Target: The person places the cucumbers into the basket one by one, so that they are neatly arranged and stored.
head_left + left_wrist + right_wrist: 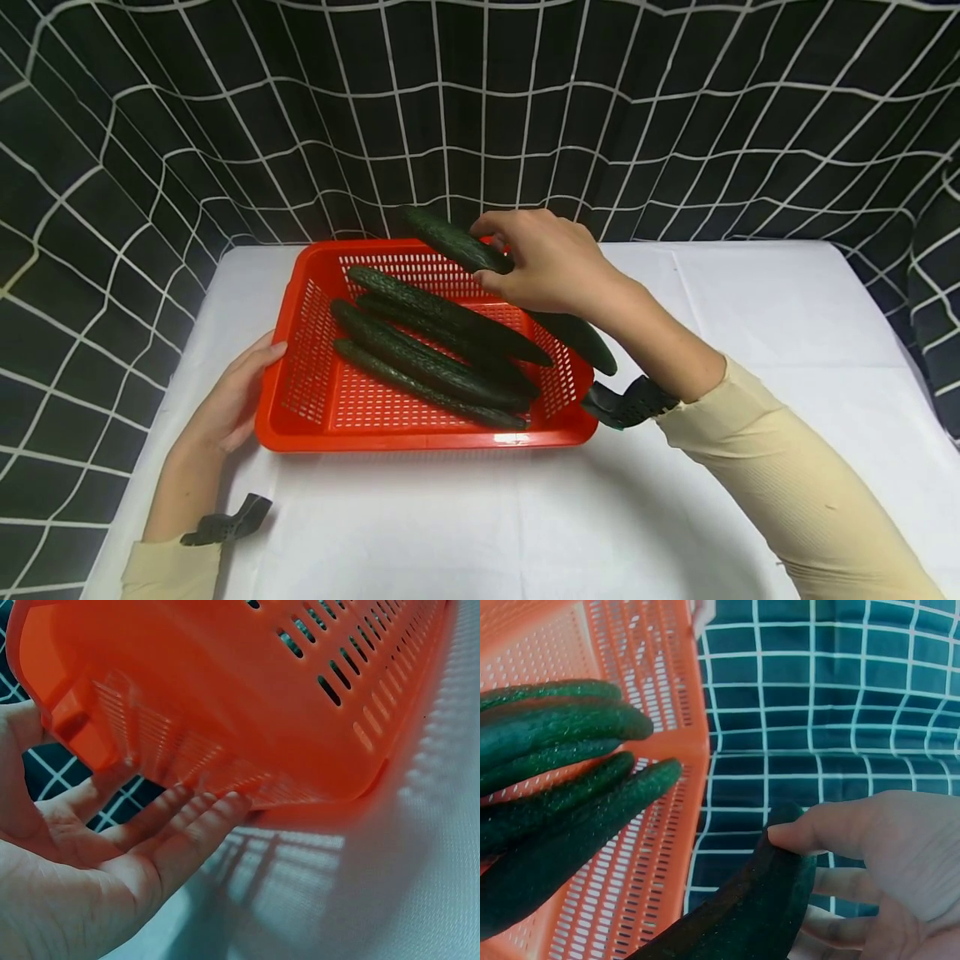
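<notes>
A long dark green cucumber [452, 240] is held above the back right of a red plastic basket [420, 442]. My right hand [543, 254] grips it around the middle, thumb on one side and fingers on the other. In the right wrist view, the thumb presses on the cucumber [742, 900] while part of the fingers is hidden behind it. Several more cucumbers [450, 321] lie side by side, slanting across the basket floor. At the basket's left end, my left hand [232, 396] holds the rim, thumb over the edge and fingers against the outer wall [217, 750].
The basket stands on a table with a white cloth [390, 533]. Behind it and to the sides hangs a black curtain [510, 125] with a white grid. A dark strap piece [630, 404] sits at the right wrist, near the basket's right corner.
</notes>
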### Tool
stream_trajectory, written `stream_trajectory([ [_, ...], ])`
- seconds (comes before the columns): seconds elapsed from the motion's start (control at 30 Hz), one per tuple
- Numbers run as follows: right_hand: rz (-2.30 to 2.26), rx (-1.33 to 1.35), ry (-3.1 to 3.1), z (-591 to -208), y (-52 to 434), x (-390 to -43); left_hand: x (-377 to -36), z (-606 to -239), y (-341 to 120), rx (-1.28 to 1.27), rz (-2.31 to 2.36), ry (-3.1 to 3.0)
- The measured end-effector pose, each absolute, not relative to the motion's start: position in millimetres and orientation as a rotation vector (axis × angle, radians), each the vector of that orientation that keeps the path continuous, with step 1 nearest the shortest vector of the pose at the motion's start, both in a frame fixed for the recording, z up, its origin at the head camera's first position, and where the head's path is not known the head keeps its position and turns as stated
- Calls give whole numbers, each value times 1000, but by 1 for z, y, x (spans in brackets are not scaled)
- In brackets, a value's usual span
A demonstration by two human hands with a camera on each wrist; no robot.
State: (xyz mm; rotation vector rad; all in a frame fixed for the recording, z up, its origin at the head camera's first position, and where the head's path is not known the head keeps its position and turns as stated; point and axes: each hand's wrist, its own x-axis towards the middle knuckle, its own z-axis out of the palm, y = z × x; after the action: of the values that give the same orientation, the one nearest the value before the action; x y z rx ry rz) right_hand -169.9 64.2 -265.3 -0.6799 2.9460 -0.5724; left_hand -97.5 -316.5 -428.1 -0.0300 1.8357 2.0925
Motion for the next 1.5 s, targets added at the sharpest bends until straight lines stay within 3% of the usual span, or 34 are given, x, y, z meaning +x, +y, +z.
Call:
stream_trajectory([
  [0.93, -492, -827, 2865, -272, 17, -165, -99, -427, -313, -59, 2080, 1838],
  [1.5, -782, -689, 2940, -289, 85, -153, -96, -428, -315, 11, 2113, 1817],
])
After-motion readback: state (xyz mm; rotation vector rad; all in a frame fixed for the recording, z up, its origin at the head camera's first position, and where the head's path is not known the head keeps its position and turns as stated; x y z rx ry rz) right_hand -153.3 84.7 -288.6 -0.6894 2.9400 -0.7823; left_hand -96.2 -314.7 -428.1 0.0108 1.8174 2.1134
